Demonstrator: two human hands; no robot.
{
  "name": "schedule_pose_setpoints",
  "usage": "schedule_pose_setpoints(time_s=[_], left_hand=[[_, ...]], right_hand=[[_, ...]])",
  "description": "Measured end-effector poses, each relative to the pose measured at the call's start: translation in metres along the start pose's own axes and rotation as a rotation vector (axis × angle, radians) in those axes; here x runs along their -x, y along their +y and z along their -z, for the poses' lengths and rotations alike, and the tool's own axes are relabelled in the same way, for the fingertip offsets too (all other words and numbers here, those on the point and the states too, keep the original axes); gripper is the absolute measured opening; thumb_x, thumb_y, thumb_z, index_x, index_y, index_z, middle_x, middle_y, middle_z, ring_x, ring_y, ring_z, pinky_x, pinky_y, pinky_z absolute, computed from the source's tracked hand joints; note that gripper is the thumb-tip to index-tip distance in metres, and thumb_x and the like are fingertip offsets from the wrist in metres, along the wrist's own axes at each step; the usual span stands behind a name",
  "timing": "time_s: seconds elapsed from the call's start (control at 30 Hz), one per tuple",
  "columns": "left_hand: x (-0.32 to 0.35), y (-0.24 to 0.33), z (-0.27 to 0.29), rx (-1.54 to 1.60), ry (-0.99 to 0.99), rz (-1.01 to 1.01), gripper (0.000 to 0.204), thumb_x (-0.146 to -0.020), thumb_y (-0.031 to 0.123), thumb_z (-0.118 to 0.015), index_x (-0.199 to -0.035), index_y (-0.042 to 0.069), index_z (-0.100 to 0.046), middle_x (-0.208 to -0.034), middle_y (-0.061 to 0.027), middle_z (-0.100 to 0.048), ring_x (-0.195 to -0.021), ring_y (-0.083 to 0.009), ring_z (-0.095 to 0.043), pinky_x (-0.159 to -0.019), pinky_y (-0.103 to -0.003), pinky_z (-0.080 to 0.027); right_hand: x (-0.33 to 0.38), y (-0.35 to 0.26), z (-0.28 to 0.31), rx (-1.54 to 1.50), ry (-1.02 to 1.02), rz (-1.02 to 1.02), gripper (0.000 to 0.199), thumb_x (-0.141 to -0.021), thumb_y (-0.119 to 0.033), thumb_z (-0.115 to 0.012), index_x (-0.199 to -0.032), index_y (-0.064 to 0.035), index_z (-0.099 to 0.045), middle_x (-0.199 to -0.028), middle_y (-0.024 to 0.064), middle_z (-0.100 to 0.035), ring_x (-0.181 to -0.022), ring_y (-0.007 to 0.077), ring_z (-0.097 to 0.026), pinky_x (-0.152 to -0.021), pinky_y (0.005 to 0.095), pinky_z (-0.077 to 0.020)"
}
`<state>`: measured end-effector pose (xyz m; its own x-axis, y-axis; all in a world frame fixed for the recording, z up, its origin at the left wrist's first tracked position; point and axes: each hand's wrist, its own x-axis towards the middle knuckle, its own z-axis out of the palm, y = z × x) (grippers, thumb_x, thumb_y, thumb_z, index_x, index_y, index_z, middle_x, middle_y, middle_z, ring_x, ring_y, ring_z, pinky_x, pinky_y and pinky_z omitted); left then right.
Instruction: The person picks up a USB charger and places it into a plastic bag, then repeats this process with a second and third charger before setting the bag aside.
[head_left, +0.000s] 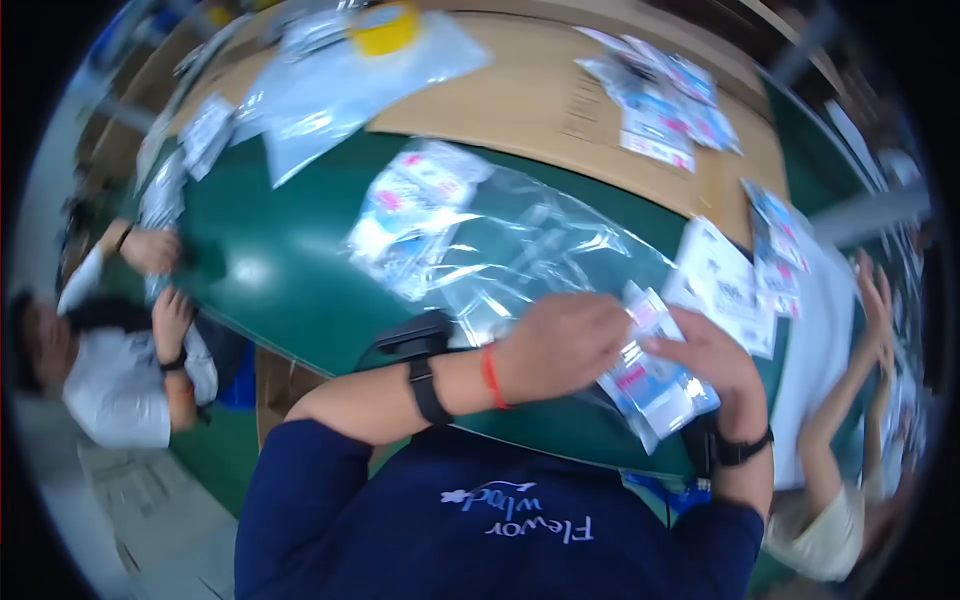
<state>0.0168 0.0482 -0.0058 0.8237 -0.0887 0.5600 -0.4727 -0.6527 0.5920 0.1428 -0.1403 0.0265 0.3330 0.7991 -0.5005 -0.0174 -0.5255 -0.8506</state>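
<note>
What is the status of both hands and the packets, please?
Left hand and right hand both grip a small plastic packet stack. Large clear bag lies just beyond on green table. Nothing blocking.

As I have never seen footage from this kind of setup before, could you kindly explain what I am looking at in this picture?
This single picture comes from a wide fisheye camera worn on a person's head, looking down, so straight edges bend near the rim. There is no machine: the two bare hands belong to the wearer. The left hand and the right hand together grip a small clear plastic packet with pink and blue print. Beneath lies a dark green table, bearing a large crinkled clear plastic bag with similar packets inside, a brown cardboard sheet and more loose packets. Other people's hands work at the edges.
</note>
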Motion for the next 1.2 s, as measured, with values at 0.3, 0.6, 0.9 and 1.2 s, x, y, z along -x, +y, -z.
schedule_pose_setpoints(time_s=[0.3,0.6,0.9,1.2], left_hand=[[0.011,0.006,0.004,-0.107,0.089,-0.070,0.012,-0.074,0.011,-0.061,-0.085,0.008,-0.058,-0.079,-0.0053,-0.050,-0.071,-0.0212,-0.055,-0.058,-0.033,-0.045],[0.010,0.007,-0.010,-0.126,0.190,-0.139,0.009,-0.075,0.010,-0.058,-0.083,0.005,-0.058,-0.082,-0.0053,-0.053,-0.078,-0.0210,-0.055,-0.062,-0.031,-0.046],[0.012,0.009,-0.014,-0.133,0.225,-0.179,0.010,-0.074,0.010,-0.059,-0.081,0.003,-0.058,-0.090,-0.0090,-0.058,-0.080,-0.0226,-0.057,-0.066,-0.033,-0.047],[0.012,0.012,-0.014,-0.124,0.168,-0.184,0.011,-0.074,0.013,-0.059,-0.077,0.003,-0.059,-0.095,-0.0116,-0.057,-0.082,-0.0258,-0.057,-0.072,-0.037,-0.047]], right_hand=[[-0.023,0.004,-0.011,-0.142,0.079,0.050,0.036,-0.087,-0.008,-0.059,-0.121,0.0015,-0.052,-0.103,0.0041,-0.062,-0.092,0.0113,-0.056,-0.083,0.0261,-0.0459],[-0.039,0.011,-0.015,-0.314,0.017,0.139,0.038,-0.085,-0.005,-0.054,-0.122,0.0007,-0.050,-0.107,0.0067,-0.061,-0.093,0.0128,-0.058,-0.081,0.0261,-0.0471],[-0.033,0.004,-0.039,-0.112,0.372,0.247,0.029,-0.093,-0.004,-0.042,-0.121,0.0004,-0.049,-0.105,0.0046,-0.059,-0.090,0.0100,-0.057,-0.077,0.0259,-0.0477],[-0.050,-0.010,-0.039,-0.020,0.105,0.272,0.027,-0.095,-0.007,-0.044,-0.121,0.0006,-0.048,-0.103,0.0047,-0.057,-0.090,0.0100,-0.054,-0.078,0.0263,-0.0463]])
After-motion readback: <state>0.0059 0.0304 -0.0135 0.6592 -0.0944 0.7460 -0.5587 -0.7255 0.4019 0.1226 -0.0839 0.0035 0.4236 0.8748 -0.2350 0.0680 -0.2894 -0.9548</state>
